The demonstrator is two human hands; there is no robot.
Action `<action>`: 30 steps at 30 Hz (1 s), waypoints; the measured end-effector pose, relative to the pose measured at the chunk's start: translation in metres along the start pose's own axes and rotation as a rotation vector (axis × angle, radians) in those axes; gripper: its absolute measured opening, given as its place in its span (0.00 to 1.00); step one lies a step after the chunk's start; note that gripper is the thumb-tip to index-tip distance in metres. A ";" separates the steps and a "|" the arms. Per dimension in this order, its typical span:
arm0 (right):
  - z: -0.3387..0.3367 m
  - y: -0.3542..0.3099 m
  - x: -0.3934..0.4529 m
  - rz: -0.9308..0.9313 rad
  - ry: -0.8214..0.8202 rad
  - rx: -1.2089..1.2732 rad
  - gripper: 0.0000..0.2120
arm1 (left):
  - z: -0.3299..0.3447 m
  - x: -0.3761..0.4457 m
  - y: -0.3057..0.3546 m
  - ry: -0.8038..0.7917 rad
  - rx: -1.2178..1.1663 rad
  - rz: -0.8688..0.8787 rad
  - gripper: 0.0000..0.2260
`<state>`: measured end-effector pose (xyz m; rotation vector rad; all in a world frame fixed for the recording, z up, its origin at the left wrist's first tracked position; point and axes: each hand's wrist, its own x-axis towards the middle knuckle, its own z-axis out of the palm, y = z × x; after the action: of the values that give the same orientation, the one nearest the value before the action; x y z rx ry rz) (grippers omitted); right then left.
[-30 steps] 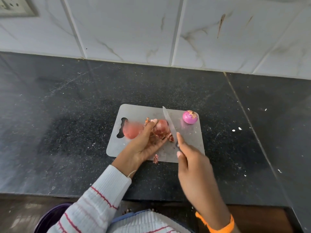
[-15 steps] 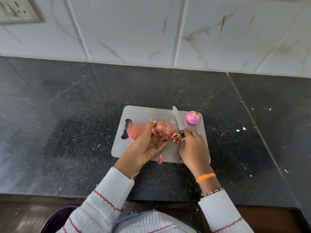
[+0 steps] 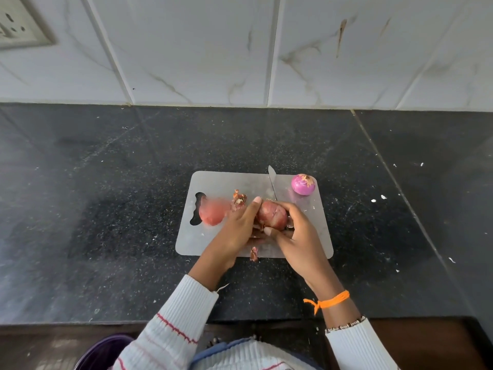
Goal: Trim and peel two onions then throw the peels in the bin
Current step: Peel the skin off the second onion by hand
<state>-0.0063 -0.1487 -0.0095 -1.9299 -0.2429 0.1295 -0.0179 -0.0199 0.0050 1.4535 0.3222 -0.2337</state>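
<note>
A grey cutting board (image 3: 213, 188) lies on the black counter. Over its middle, both my hands hold a brown-skinned onion (image 3: 272, 216). My left hand (image 3: 236, 231) grips its left side with the thumb up. My right hand (image 3: 300, 236) curls round its right side, thumb at the lower skin. A peeled purple onion (image 3: 303, 184) sits at the board's far right corner. The knife (image 3: 272, 182) lies on the board behind the held onion, its handle hidden by my right hand. Loose peel (image 3: 238, 200) lies left of my left hand, and another scrap (image 3: 254, 254) at the board's near edge.
A blurred pink patch (image 3: 213, 213) shows on the board's left end by the handle cut-out. A purple bin (image 3: 104, 351) stands below the counter's front edge at lower left. A tiled wall with a socket (image 3: 16, 28) backs the counter.
My right hand laid the knife down on the board and moved left onto the onion. My left hand stayed on the onion throughout.
</note>
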 end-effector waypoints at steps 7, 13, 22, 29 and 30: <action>-0.002 0.003 -0.004 0.068 -0.014 -0.021 0.15 | -0.009 0.007 -0.003 0.048 0.495 0.415 0.19; 0.001 0.005 -0.004 0.076 -0.039 0.049 0.17 | -0.015 0.010 -0.007 0.187 0.431 0.510 0.10; 0.011 0.011 -0.003 0.058 -0.040 0.058 0.13 | -0.008 0.009 -0.009 0.374 0.538 0.613 0.05; 0.009 0.014 -0.003 0.123 -0.099 0.127 0.17 | -0.008 0.013 -0.012 0.470 0.624 0.650 0.05; 0.009 0.014 -0.003 0.136 -0.106 0.151 0.17 | -0.010 0.013 -0.012 0.479 0.607 0.624 0.05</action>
<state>-0.0098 -0.1460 -0.0255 -1.7902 -0.1676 0.3318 -0.0106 -0.0106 -0.0120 2.1308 0.1677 0.5798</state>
